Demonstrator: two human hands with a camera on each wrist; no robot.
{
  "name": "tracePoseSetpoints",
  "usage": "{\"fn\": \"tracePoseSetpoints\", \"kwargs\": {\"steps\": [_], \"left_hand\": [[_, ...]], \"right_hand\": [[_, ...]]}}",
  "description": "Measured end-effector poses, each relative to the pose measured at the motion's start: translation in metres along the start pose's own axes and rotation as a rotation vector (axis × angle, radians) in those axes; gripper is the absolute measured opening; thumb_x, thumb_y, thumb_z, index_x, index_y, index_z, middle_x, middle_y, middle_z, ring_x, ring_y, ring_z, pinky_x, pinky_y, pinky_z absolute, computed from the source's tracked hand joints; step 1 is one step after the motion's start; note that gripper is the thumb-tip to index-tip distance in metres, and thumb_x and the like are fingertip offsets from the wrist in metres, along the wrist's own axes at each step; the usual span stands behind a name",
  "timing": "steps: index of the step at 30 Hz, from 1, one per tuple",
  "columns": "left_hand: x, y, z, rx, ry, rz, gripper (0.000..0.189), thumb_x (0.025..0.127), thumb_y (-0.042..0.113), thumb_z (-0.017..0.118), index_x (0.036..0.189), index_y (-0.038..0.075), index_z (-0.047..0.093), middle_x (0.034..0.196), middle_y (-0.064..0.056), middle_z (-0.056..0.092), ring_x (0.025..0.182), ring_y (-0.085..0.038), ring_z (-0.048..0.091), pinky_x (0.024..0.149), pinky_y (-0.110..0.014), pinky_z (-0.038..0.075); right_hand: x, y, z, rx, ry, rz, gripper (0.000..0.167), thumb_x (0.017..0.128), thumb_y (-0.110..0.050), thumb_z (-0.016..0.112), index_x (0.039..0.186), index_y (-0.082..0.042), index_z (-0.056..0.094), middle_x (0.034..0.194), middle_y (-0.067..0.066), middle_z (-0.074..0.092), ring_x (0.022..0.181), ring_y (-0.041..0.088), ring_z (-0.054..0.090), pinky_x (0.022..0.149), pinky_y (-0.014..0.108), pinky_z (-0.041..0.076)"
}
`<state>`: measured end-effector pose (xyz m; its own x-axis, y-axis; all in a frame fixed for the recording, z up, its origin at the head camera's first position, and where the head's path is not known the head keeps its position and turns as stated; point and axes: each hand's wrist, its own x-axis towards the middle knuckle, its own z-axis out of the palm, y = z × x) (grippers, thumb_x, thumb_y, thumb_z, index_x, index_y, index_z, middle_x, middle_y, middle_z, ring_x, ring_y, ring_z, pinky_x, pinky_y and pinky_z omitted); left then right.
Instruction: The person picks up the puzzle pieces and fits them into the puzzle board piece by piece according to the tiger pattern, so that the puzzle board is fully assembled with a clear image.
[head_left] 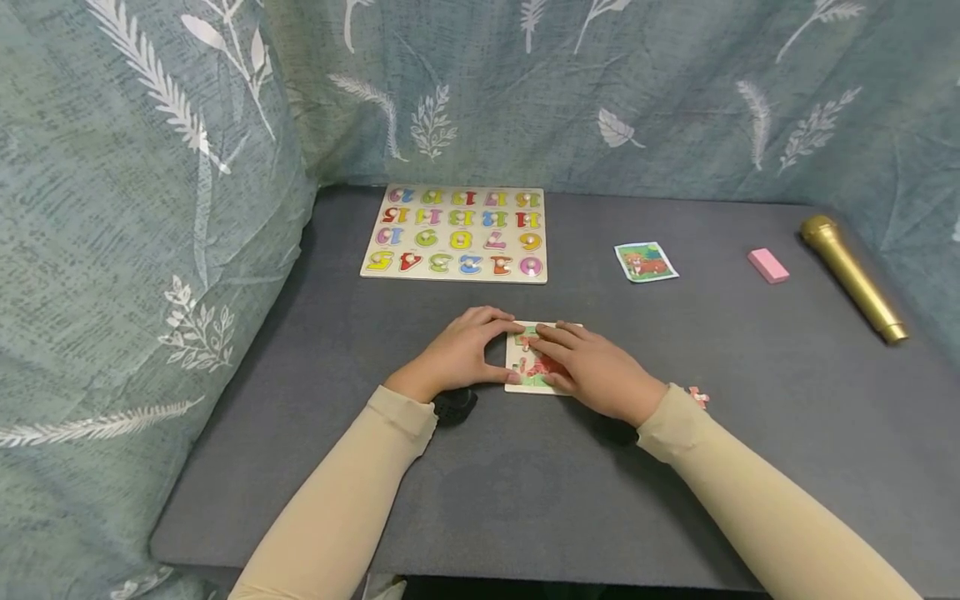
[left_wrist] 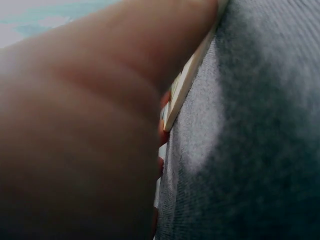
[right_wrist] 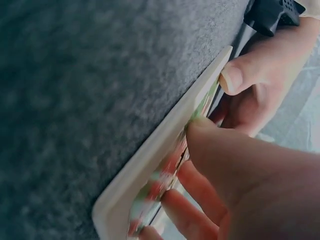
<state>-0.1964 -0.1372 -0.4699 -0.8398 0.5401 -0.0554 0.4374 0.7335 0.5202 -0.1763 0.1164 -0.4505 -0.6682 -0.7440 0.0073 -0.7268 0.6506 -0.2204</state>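
Note:
A small wooden jigsaw board (head_left: pixel 531 382) with a green and red picture lies on the grey table. My left hand (head_left: pixel 461 350) holds its left side, index finger at the far corner and thumb at the near corner. The fingers and thumb of my right hand (head_left: pixel 600 371) press on the picture and cover its right part. In the right wrist view, the board's pale rim (right_wrist: pixel 160 132) runs beside the right thumb (right_wrist: pixel 202 132). A loose jigsaw piece (head_left: pixel 699 397) lies by the right sleeve.
A number puzzle board (head_left: pixel 453 272) lies at the back left. Toward the back right are a picture card (head_left: pixel 647 263), a pink block (head_left: pixel 768 266) and a gold microphone-shaped object (head_left: pixel 855 279). Leaf-patterned cloth (head_left: pixel 510 108) hangs behind and at the left.

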Motion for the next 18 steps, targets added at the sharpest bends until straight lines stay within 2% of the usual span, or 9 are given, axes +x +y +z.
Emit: {"fn": "tracePoseSetpoints", "kwargs": {"steps": [5, 11, 14, 16, 18], "left_hand": [[0.003, 0.001, 0.003, -0.005, -0.002, 0.017, 0.077, 0.087, 0.044, 0.087, 0.152, 0.017, 0.056, 0.155, -0.006, 0.048, 0.144, -0.028, 0.04, 0.121, -0.051, 0.031], [0.007, 0.002, 0.002, 0.007, -0.012, 0.03, 0.078, 0.088, 0.046, 0.086, 0.153, 0.016, 0.055, 0.156, -0.007, 0.047, 0.145, -0.029, 0.038, 0.122, -0.052, 0.029], [0.006, 0.002, 0.004, -0.002, -0.019, 0.017, 0.079, 0.088, 0.048, 0.084, 0.154, 0.017, 0.054, 0.157, -0.006, 0.045, 0.146, -0.028, 0.037, 0.122, -0.052, 0.028], [0.004, 0.001, 0.003, -0.014, -0.018, 0.005, 0.079, 0.088, 0.049, 0.084, 0.155, 0.018, 0.053, 0.157, -0.006, 0.045, 0.147, -0.028, 0.036, 0.122, -0.052, 0.027], [0.002, 0.0, 0.002, -0.03, -0.003, -0.001, 0.08, 0.088, 0.048, 0.085, 0.154, 0.017, 0.054, 0.157, -0.006, 0.045, 0.146, -0.028, 0.036, 0.122, -0.053, 0.026]], "right_hand": [[-0.001, -0.002, 0.0, -0.068, 0.023, 0.0, 0.054, 0.105, -0.031, 0.068, 0.153, -0.01, 0.057, 0.154, 0.016, 0.052, 0.14, 0.039, 0.048, 0.109, 0.059, 0.046], [0.0, -0.002, -0.002, -0.019, -0.027, 0.059, 0.058, 0.105, -0.03, 0.067, 0.156, -0.008, 0.051, 0.161, 0.011, 0.047, 0.146, 0.038, 0.044, 0.117, 0.06, 0.037], [-0.003, 0.0, -0.008, 0.032, -0.046, 0.063, 0.058, 0.106, -0.031, 0.066, 0.157, -0.009, 0.05, 0.163, 0.011, 0.043, 0.149, 0.039, 0.039, 0.119, 0.06, 0.033], [-0.009, 0.008, -0.017, 0.083, -0.008, 0.056, 0.058, 0.104, -0.028, 0.07, 0.154, -0.007, 0.053, 0.162, 0.013, 0.045, 0.147, 0.041, 0.04, 0.118, 0.06, 0.034], [-0.023, 0.022, -0.032, 0.127, 0.071, 0.077, 0.053, 0.098, -0.022, 0.078, 0.145, -0.004, 0.061, 0.151, 0.017, 0.055, 0.139, 0.041, 0.05, 0.113, 0.058, 0.04]]}}
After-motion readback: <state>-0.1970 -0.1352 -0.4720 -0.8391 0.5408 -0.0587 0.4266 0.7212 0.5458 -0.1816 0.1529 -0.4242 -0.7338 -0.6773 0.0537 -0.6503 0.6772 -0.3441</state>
